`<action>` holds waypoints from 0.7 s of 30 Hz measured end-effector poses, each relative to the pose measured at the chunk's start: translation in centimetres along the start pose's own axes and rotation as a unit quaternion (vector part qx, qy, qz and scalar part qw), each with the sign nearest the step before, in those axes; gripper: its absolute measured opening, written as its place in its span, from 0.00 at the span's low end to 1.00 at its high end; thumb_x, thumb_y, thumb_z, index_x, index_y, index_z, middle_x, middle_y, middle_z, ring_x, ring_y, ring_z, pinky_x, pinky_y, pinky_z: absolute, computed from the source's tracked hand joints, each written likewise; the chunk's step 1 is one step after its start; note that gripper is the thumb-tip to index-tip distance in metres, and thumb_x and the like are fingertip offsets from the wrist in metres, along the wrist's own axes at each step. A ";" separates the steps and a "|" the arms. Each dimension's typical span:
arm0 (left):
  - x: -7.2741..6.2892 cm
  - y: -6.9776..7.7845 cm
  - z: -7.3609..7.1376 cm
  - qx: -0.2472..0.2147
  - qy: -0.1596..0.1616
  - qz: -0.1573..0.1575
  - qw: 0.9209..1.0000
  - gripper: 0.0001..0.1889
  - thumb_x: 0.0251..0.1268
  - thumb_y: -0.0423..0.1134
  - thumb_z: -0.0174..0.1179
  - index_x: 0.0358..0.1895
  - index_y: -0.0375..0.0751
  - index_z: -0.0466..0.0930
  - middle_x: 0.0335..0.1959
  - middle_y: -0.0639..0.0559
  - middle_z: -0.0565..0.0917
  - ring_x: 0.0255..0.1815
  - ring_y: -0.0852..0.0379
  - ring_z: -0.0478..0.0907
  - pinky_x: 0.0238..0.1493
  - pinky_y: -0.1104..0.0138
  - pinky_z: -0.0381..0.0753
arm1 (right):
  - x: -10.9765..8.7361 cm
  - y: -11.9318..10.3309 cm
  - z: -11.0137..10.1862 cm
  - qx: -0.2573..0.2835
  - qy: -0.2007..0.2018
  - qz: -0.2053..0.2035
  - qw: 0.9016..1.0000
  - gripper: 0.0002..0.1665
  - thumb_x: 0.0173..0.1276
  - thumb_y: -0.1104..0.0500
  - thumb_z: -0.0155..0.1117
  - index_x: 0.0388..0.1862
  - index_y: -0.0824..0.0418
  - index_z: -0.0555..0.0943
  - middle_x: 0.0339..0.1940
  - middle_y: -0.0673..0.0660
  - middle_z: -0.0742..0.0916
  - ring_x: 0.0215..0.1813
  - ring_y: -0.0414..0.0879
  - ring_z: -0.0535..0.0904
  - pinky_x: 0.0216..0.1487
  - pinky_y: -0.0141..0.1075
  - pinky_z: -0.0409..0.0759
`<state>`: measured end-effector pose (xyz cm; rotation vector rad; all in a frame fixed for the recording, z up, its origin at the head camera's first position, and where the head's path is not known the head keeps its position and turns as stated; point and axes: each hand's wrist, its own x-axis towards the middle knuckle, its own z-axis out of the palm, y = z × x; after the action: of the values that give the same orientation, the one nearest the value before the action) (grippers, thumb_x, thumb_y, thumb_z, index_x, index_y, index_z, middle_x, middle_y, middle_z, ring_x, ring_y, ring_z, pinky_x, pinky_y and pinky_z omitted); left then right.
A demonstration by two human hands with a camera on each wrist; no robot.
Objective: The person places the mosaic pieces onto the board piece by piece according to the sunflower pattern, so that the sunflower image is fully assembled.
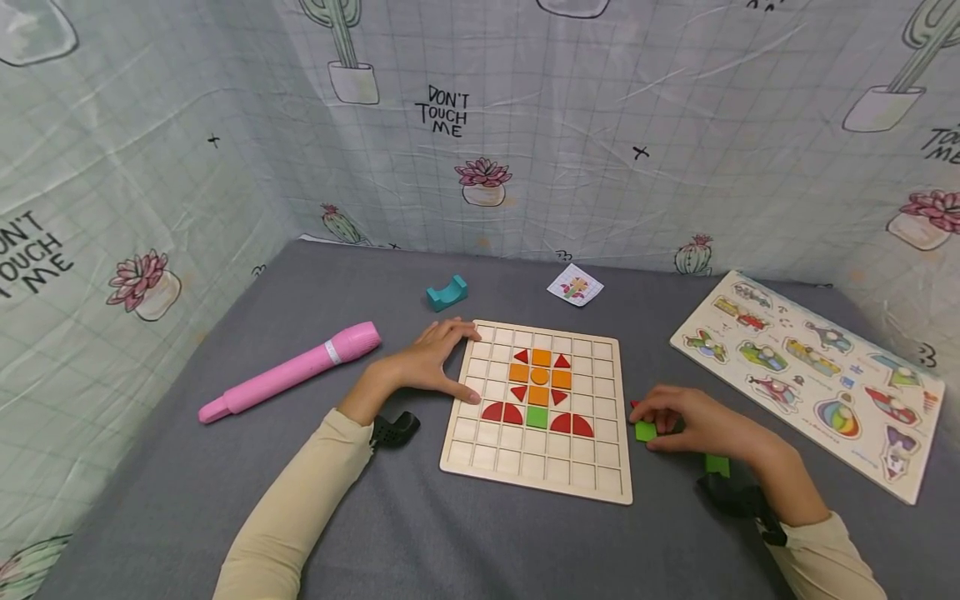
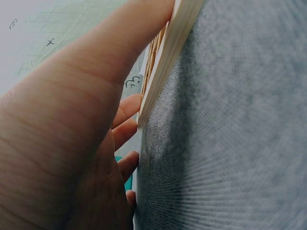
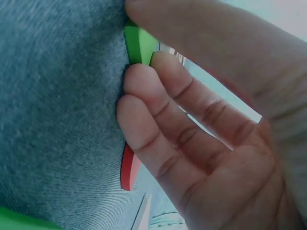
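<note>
My left hand (image 1: 435,360) rests against the left edge of the wooden grid board (image 1: 517,472), thumb on the rim and fingers spread toward the far corner. The board's edge (image 2: 165,67) runs past those fingertips in the left wrist view. Red, orange and green pieces form a flower pattern on the board, with a green square (image 1: 537,417) as stem. Right of the board, my right hand (image 1: 693,421) pinches a green block (image 1: 645,431) close over the cloth, thumb on one side and fingertips on the other. A red piece (image 3: 128,167) lies beside these fingers.
Another green block (image 1: 717,465) lies under my right wrist. A vehicle puzzle board (image 1: 810,383) is at the right, a pink tube-shaped object (image 1: 292,375) at the left. Behind the grid board are a teal curved block (image 1: 447,293) and a pattern card (image 1: 575,285).
</note>
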<state>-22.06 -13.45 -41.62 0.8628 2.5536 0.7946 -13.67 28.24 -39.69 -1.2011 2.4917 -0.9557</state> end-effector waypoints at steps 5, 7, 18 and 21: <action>-0.1 -0.1 -0.1 -0.002 0.003 0.005 1.000 0.47 0.47 0.57 0.74 0.69 0.47 0.60 0.75 0.44 0.53 0.79 0.45 0.40 0.76 0.44 0.41 | 0.1 -0.1 0.0 -0.007 -0.002 -0.002 1.000 0.16 0.58 0.66 0.74 0.46 0.64 0.82 0.36 0.52 0.81 0.32 0.38 0.75 0.31 0.32 0.79; -0.1 -0.1 -0.1 -0.003 0.005 0.010 1.000 0.47 0.47 0.58 0.74 0.69 0.47 0.61 0.75 0.43 0.54 0.79 0.44 0.41 0.75 0.43 0.42 | 0.2 -0.2 0.1 -0.008 -0.003 -0.003 1.000 0.16 0.58 0.66 0.74 0.45 0.64 0.82 0.37 0.52 0.81 0.31 0.38 0.75 0.30 0.32 0.79; -0.1 -0.1 0.0 0.001 0.004 0.004 1.000 0.47 0.47 0.57 0.74 0.69 0.47 0.60 0.75 0.43 0.54 0.79 0.44 0.40 0.75 0.44 0.41 | 0.3 -0.7 0.3 -0.001 0.014 -0.006 1.000 0.14 0.60 0.69 0.71 0.45 0.61 0.83 0.39 0.54 0.83 0.31 0.37 0.76 0.29 0.32 0.78; -0.1 -0.1 0.0 -0.001 0.004 0.002 1.000 0.47 0.47 0.57 0.74 0.70 0.46 0.60 0.74 0.43 0.54 0.79 0.44 0.41 0.75 0.44 0.41 | 0.6 -0.8 0.3 -0.002 0.017 -0.007 1.000 0.15 0.60 0.68 0.71 0.46 0.59 0.83 0.40 0.53 0.82 0.31 0.39 0.76 0.29 0.32 0.77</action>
<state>-22.01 -13.54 -41.64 0.8675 2.5579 0.8017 -13.39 27.28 -39.38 -1.2158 2.5159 -0.9824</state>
